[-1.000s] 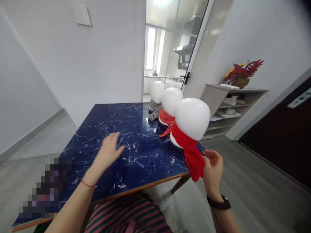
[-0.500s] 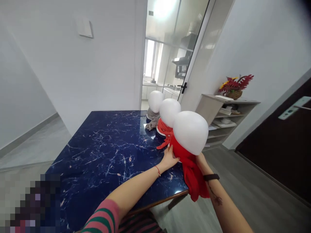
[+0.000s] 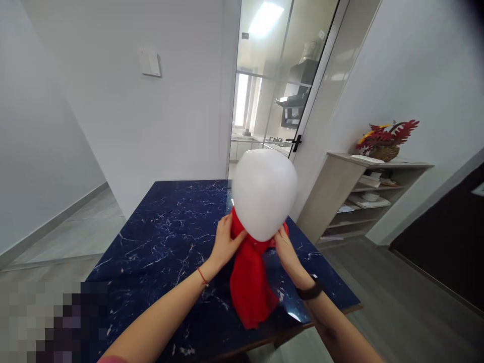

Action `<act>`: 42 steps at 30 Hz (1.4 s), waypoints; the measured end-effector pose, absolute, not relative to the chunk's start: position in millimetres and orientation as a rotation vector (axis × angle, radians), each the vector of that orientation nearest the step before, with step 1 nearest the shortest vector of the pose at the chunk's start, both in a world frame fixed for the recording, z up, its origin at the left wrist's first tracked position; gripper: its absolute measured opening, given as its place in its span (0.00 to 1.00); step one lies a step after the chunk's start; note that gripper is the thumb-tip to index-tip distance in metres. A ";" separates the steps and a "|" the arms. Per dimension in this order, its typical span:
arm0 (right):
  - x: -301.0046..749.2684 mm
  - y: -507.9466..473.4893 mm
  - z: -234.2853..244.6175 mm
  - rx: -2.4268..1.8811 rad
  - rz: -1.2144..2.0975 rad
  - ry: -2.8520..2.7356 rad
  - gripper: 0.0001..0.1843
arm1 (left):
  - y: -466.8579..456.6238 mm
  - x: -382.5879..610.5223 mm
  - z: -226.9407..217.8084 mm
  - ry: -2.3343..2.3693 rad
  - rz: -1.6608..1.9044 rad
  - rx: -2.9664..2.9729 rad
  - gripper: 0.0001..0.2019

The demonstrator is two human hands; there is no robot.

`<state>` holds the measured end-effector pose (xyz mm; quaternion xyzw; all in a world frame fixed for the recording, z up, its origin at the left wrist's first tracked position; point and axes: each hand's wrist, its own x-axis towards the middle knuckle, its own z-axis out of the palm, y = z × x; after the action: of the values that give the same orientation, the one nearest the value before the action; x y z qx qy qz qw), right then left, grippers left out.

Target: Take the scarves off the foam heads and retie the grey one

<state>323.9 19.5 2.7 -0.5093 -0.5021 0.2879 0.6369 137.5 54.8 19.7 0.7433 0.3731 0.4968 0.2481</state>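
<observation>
A smooth white mannequin head (image 3: 264,194) stands on the blue marble-patterned table. Around its neck is a red scarf (image 3: 252,287), one wide end of which hangs down toward me over the tabletop. My left hand (image 3: 227,239) is closed on the scarf at the left of the neck, thumb pointing in toward the front. On the opposite side, my right hand (image 3: 285,249) pinches the scarf just under the head, with some fingers hidden behind it. Whatever stands behind this head is covered by it.
The dark blue table (image 3: 170,242) reaches back to the white wall. A glazed door (image 3: 272,101) with a black handle is behind it. To the right stands a low shelf unit (image 3: 325,186) with a flower basket (image 3: 385,146) on top.
The mannequin head and both hands have moved left, in from the table's right edge. Two other white heads with scarves, visible before, are now hidden. The view has shifted somewhat.
</observation>
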 end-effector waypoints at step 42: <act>238.1 126.2 -87.0 -1.301 0.629 -1.192 0.39 | 113.0 33.7 -53.8 1.118 1.473 0.589 0.12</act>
<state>238.1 126.2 -87.0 -0.5596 -0.5125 0.2704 0.5925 33.7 113.0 -53.8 0.2506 0.4754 0.6262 0.5648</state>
